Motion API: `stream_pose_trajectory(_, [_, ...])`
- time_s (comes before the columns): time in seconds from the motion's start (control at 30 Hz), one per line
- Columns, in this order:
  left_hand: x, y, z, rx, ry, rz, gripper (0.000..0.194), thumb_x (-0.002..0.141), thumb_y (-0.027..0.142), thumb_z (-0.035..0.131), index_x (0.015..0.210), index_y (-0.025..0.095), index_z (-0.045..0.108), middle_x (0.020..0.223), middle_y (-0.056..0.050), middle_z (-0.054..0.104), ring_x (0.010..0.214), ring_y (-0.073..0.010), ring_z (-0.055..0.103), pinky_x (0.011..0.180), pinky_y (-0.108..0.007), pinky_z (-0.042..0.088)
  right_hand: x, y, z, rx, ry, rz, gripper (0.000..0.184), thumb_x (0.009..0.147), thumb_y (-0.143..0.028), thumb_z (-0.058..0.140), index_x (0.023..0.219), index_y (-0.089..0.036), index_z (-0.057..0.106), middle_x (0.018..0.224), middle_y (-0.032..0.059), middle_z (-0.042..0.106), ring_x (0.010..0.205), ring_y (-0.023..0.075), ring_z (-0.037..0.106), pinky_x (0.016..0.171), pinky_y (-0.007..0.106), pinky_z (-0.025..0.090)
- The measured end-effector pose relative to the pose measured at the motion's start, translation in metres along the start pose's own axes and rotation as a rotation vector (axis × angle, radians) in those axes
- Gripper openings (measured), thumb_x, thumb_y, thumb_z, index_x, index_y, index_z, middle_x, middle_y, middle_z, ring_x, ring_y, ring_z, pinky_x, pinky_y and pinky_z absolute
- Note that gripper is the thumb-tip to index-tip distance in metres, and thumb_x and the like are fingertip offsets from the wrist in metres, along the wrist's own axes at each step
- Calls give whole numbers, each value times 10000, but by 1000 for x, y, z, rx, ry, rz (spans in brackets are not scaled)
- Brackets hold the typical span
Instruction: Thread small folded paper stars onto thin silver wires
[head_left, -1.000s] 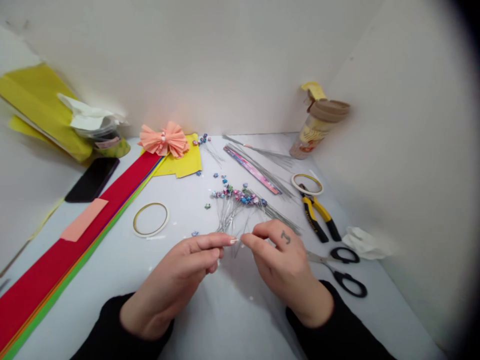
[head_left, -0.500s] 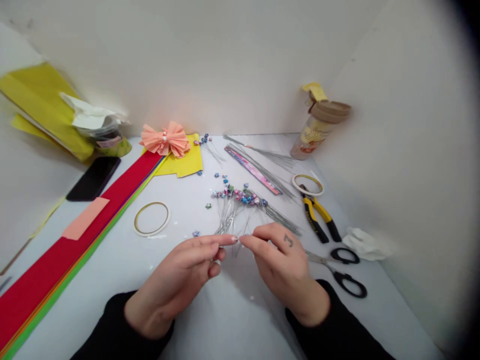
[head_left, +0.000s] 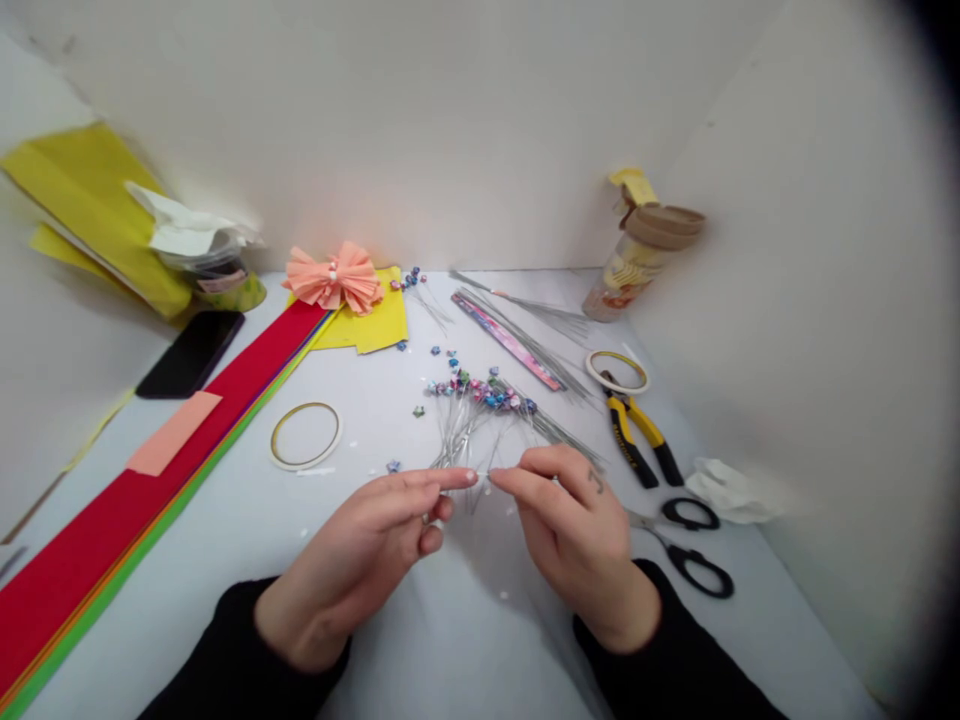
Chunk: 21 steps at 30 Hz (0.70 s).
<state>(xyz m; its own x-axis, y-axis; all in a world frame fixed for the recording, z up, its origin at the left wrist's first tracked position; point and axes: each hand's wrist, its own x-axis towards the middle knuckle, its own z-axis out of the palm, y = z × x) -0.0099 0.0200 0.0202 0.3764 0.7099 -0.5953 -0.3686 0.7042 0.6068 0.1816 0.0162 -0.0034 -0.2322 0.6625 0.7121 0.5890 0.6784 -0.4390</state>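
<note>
My left hand [head_left: 367, 555] points inward with its index finger stretched out, the thumb lying along it and the other fingers loosely bent. A small thin white strip [head_left: 482, 475] spans from its index fingertip to my right hand [head_left: 574, 535]. There my right thumb and index finger pinch the strip's other end; the thumb is mostly hidden. Just beyond the hands lies a bunch of thin wire stems [head_left: 457, 430] topped with small shiny folded stars [head_left: 495, 398] in blue, pink and purple. Loose stars, such as a green one [head_left: 418, 411], lie around it.
Scissors [head_left: 697, 570], yellow-black pliers [head_left: 637, 430], a tape roll [head_left: 616, 372] and crumpled tissue [head_left: 731, 490] lie at right; a cup [head_left: 641, 260] stands behind. Leftward are another tape roll [head_left: 305, 436], red strips [head_left: 150, 510], a pink bow [head_left: 335, 278] and a phone [head_left: 191, 353].
My right hand has shifted slightly right, away from the left fingertip, so more of the white strip shows between them. The left hand has hardly moved.
</note>
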Motion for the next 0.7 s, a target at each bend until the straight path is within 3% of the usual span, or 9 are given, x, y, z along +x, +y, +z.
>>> stream_pose_trajectory(0.7, [-4, 1, 0, -42, -18, -26, 264, 728, 241, 704, 946, 105, 766, 884, -81, 548, 826, -148, 424, 628, -216, 363, -1, 3, 7, -133, -44, -68, 243, 830, 1, 532, 885, -188, 674, 767, 40, 617, 693, 145, 534, 647, 300, 435])
